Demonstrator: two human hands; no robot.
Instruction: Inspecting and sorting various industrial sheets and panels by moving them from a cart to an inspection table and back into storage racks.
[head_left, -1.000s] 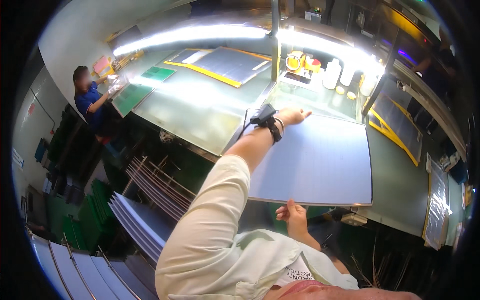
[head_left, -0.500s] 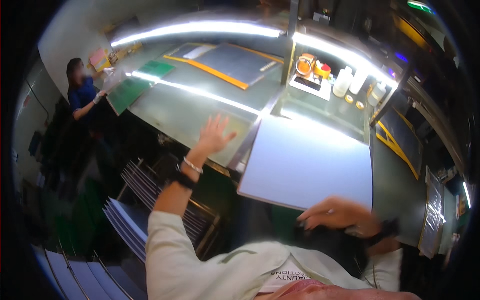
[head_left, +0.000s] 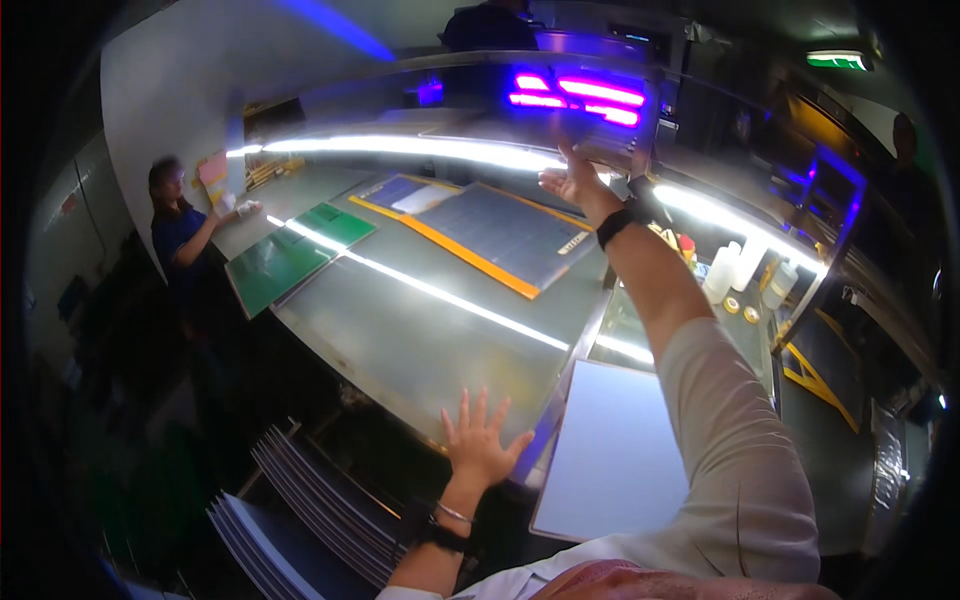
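Observation:
My left hand [head_left: 482, 448] is open, fingers spread, over the near edge of the glossy grey-green worktop [head_left: 420, 340]. Whether its palm presses on the surface, I cannot tell. My right arm stretches far forward over the table, and my right hand [head_left: 578, 188] is raised in front of the long light tube [head_left: 420, 147], fingers apart with nothing in them. Below the right forearm lies a large pale blue-white panel [head_left: 615, 450], partly hidden by the sleeve. Beyond the left hand rests a dark grey sheet with orange edging [head_left: 500, 235].
A green board [head_left: 300, 255] lies at the far left, beside a co-worker [head_left: 180, 225] in dark blue. White bottles [head_left: 722, 270] and tape rolls [head_left: 740, 308] stand behind the panel. Racked panels [head_left: 265, 540] fill the lower left. Purple lights [head_left: 580, 97] glow beyond the table.
My right hand has gone from the panel's near edge up and forward to the light tube. My left hand is now lower in view at the worktop's edge. The view has tilted up.

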